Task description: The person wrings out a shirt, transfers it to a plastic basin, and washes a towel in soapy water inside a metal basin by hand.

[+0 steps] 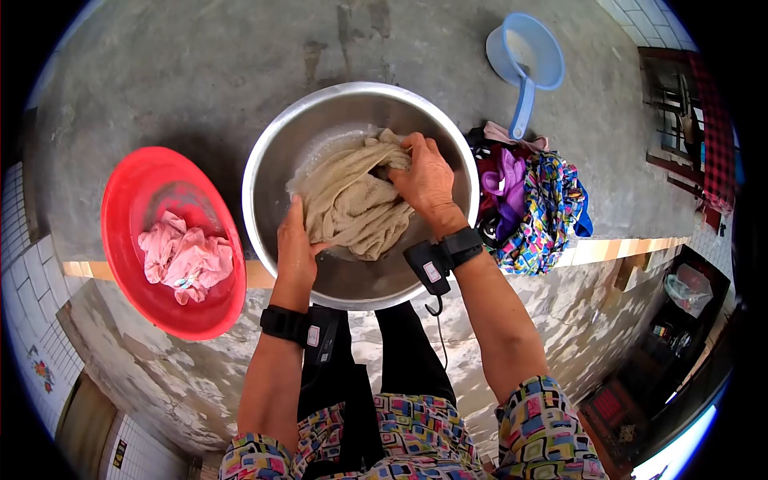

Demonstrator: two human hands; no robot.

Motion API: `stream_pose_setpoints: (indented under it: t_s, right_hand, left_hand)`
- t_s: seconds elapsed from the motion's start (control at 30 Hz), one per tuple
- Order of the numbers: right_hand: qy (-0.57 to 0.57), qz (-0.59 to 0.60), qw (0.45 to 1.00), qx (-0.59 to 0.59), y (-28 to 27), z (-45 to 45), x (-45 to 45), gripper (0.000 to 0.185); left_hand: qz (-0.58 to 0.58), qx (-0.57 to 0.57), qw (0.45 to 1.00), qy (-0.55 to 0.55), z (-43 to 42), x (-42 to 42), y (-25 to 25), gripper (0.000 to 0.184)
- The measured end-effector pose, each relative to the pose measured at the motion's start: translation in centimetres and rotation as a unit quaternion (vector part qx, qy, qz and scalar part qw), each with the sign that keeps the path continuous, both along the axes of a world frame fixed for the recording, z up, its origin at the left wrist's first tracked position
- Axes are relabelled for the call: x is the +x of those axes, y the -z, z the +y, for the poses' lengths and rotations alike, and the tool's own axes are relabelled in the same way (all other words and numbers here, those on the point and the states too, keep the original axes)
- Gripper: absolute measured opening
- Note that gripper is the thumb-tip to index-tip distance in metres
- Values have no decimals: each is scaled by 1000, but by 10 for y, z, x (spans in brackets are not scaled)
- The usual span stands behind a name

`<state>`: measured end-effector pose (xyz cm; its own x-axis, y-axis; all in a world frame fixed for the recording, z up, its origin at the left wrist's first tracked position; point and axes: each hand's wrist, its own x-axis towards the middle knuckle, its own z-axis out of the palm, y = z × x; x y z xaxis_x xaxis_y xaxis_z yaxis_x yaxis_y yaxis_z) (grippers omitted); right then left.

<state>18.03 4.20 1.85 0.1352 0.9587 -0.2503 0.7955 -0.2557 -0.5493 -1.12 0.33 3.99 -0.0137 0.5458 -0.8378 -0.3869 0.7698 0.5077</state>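
Observation:
A wet beige cloth [352,200] lies bunched in a large steel basin [264,144], with a little cloudy water and suds beside it. My right hand [428,180] grips the cloth's upper right part, its fingers curled into the folds. At the cloth's left edge is my left hand [296,252], thumb and fingers around the side of the bundle; part of its grip is hidden. Both wrists carry black strapped devices, the right one with a cable hanging down.
To the left, a red basin [120,216] holds pink wet cloth [188,260] and overhangs the concrete ledge [200,64]. A pile of colourful clothes [544,208] touches the steel basin's right side. Behind the pile stands a blue dipper [500,56], its handle pointing toward me.

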Motion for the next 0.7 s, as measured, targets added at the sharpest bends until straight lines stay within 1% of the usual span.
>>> stream_pose_setpoints:
  t_s: [0.03,0.07,0.1,0.13,0.17,0.2,0.23,0.27,0.3,0.33,0.37,0.4,0.43,0.47,0.5,0.53,0.57,0.6,0.63,0.67,0.7]
  right_hand:
    - [-1,-8,999,35,3,-1,3,45]
    - [-3,-17,997,69,7,-3,5,46]
    - [-4,-16,998,69,15,-7,0,46]
    - [-18,12,999,46,22,-10,-12,46]
    - [-31,41,998,23,26,-12,-23,47]
    - [-31,120,989,-84,30,-7,-27,43]
    - [-29,120,989,-86,27,-13,-34,43]
    - [25,332,934,-128,21,-21,-42,41]
    - [73,527,831,-163,14,-28,-51,39]
    - [71,527,831,-165,5,-35,-62,39]
    - [34,484,869,-99,-5,-45,-72,41]
    - [-3,437,899,-31,-12,-49,-76,43]
    - [-3,437,899,-30,-13,-47,-76,43]
    - [-10,329,944,-11,-14,-44,-75,43]
    - [-17,218,976,9,-14,-40,-73,44]
    - [7,174,984,34,-3,-33,-66,41]
    - [6,119,993,-16,-6,-20,-54,36]
    - [4,62,996,-67,-9,-8,-39,31]
    - [4,61,996,-68,-5,0,-23,31]
    - [6,30,997,-66,2,6,-8,26]
    - [5,2,998,-64,5,10,0,24]
  left_hand:
    - [2,2,1000,0,0,-5,6,58]
    - [63,-12,998,8,-1,-7,13,59]
    - [124,-26,992,17,-4,-8,20,62]
    - [101,-3,994,38,-5,3,22,64]
    - [101,-5,994,38,-4,9,29,64]
    - [68,43,997,9,-1,15,36,63]
    - [33,90,995,-19,0,19,42,63]
    - [5,63,996,-62,5,15,44,59]
    - [6,65,996,-65,6,10,44,59]
    - [-46,51,993,-91,5,7,40,55]
    - [-100,36,988,-113,1,3,38,50]
    - [0,184,981,59,0,0,38,40]
    - [1,185,981,60,-9,0,41,40]
    - [25,225,973,52,-21,0,42,39]
    - [51,265,962,43,-29,0,46,38]
    - [-3,7,996,-84,-6,13,21,49]
    - [-2,8,996,-83,-2,16,5,49]
    - [-22,24,998,-55,0,18,-7,51]
    - [-43,39,998,-26,-1,19,-14,52]
    - [-44,39,998,-27,2,16,-16,52]
    - [-39,51,998,9,5,9,-16,52]
